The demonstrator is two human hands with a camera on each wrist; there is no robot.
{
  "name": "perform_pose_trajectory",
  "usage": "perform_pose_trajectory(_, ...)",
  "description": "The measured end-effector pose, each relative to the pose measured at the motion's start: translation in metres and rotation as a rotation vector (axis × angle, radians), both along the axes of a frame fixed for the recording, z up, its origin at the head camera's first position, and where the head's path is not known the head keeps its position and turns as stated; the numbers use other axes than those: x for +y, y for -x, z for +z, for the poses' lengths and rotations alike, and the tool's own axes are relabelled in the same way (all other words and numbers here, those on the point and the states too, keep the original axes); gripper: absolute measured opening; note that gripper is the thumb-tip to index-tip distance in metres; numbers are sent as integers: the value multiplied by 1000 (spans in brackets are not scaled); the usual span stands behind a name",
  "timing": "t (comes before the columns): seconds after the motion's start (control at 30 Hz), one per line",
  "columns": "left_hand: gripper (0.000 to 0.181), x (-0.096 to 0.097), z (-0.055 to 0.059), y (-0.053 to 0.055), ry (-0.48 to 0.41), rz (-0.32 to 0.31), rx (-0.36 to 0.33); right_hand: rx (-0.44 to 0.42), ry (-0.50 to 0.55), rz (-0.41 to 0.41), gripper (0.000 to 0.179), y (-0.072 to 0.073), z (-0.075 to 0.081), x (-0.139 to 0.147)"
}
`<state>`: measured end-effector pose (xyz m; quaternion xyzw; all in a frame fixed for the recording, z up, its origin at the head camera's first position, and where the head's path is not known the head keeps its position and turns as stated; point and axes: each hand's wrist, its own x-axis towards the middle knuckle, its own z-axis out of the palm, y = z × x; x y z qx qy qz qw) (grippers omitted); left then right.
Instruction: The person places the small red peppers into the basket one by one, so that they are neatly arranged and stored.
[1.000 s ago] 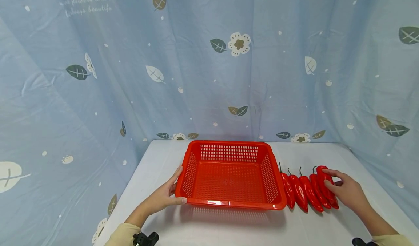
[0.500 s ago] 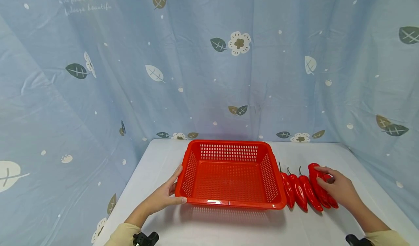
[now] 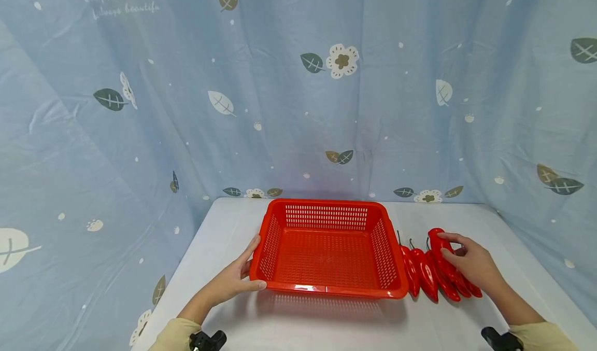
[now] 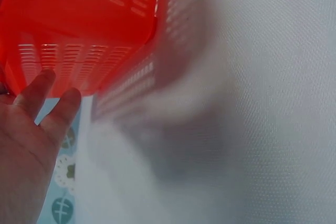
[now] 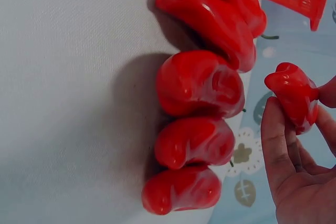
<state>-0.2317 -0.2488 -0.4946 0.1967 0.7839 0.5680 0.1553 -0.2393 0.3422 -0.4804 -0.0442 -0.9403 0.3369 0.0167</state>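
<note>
My left hand (image 3: 228, 283) holds a red plastic basket (image 3: 326, 291) at its near left corner. The thumb lies along the near rim, and in the left wrist view fingertips (image 4: 69, 98) touch the slotted outer wall. My right hand (image 3: 473, 262) pinches a glossy red pepper (image 3: 437, 238) between thumb and fingers. That pepper (image 5: 294, 95) is raised over a row of similar ones, seen in the right wrist view, such as this red pepper (image 5: 202, 85). The row, with a pepper (image 3: 425, 273) among it, lies right of the basket; thin dark stems point away from me.
A white-covered table (image 3: 322, 330) carries everything. Behind it and along the left hangs a blue curtain (image 3: 280, 149) printed with leaves and flowers. The basket's right rim stands close to the leftmost pepper (image 3: 410, 270).
My right hand has moved left over the row with the pepper in its grasp, which now overlaps the middle peppers. The left hand and the basket have stayed where they were.
</note>
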Motion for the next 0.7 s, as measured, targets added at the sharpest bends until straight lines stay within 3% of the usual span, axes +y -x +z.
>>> perform_pose_trajectory(0.7,111,1,-1,1,3,7,-6,41,24,70,61,0,4,-33)
